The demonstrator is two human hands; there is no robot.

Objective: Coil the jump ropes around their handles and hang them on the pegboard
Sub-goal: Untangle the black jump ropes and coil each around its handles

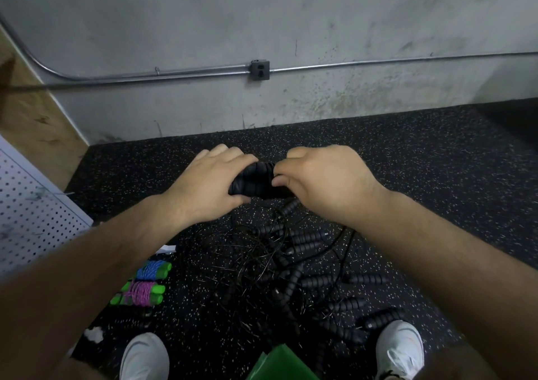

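Both my hands hold one pair of black ribbed jump-rope handles (pixel 257 182) in front of me, above the floor. My left hand (pixel 208 186) grips the handles' left end. My right hand (pixel 323 180) pinches at their right end with thumb and fingers; a thin black rope (pixel 291 207) trails down from there. Below lies a tangled pile of black jump ropes (pixel 294 266) with several ribbed handles. Two coiled ropes with green handles, one blue (pixel 152 271) and one pink (pixel 142 292), lie on the floor at the left. The white pegboard (pixel 32 213) leans at the far left.
Black speckled rubber floor (pixel 422 175) meets a grey concrete wall with a conduit and outlet box (pixel 260 70). My white shoes (pixel 144 356) (pixel 398 350) stand at the bottom. A green bag (pixel 279 363) sits between them. A wooden panel (pixel 32 111) is at the left.
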